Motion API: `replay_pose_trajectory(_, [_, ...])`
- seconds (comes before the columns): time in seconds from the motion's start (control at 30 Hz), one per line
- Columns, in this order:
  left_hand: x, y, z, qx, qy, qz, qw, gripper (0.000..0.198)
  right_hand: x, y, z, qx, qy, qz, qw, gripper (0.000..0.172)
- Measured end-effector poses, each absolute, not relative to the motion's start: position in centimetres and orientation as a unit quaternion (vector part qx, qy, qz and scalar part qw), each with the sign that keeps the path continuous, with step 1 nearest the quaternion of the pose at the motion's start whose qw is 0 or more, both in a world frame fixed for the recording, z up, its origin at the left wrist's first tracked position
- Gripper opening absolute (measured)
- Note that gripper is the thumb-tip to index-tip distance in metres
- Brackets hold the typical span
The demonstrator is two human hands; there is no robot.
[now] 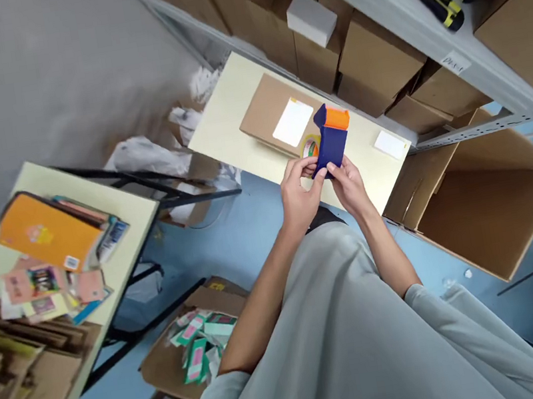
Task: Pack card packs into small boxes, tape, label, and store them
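Observation:
A small dark blue box (pixel 333 150) with an orange inside flap is held at its near end by both hands, over the pale table (pixel 214 123). My left hand (pixel 298 196) pinches its left corner between thumb and fingers. From the right, my right hand (pixel 348 188) grips the lower edge, thumb on the front. The box's far end stands open, with its flaps raised. Just behind it lies a roll of tape (pixel 309 147), partly covered by the box. A closed brown carton (pixel 260 109) bearing a white label (pixel 293 121) rests beyond my left hand.
A white card (pixel 390 145) lies at the table's right end. To the right stands a big open carton (pixel 491 211). Shelves above hold cartons and two yellow-black cutters (pixel 435 1). At left, another table (pixel 131 211) carries an orange folder (pixel 43 228); a box of green packets (pixel 167 370) sits below.

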State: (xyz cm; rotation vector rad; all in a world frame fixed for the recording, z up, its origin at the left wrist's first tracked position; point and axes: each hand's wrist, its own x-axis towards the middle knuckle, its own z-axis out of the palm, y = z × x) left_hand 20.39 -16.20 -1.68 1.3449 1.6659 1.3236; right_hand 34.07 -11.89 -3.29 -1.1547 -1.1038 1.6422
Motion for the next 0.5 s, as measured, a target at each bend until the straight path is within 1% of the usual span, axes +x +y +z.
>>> replay_pose_trajectory(0.1, [21.2,-20.4,-2.5,0.503,0.645,0.472,0.329,0.031,35.2,-15.4,-4.4,-0.445,-0.413,0.698,0.381,0.065])
replay_pose_trajectory(0.27, [22.0,-26.5,-3.2,0.523,0.668,0.413,0.331,0.028,37.9,-19.4,-5.6,-0.433,-0.430,0.728,0.313,0.067])
replay_pose_trajectory(0.37, [22.1,-28.5,-3.0,0.510,0.683,0.415,0.319,0.036,40.0,-21.1,-5.7,-0.429,-0.505,0.696,0.278,0.067])
replay_pose_trajectory(0.5, [21.4,-28.9,-0.9,0.487,0.696,0.458,0.263,0.055,43.3,-22.2,-5.3,-0.418,-0.666,0.582,0.209,0.073])
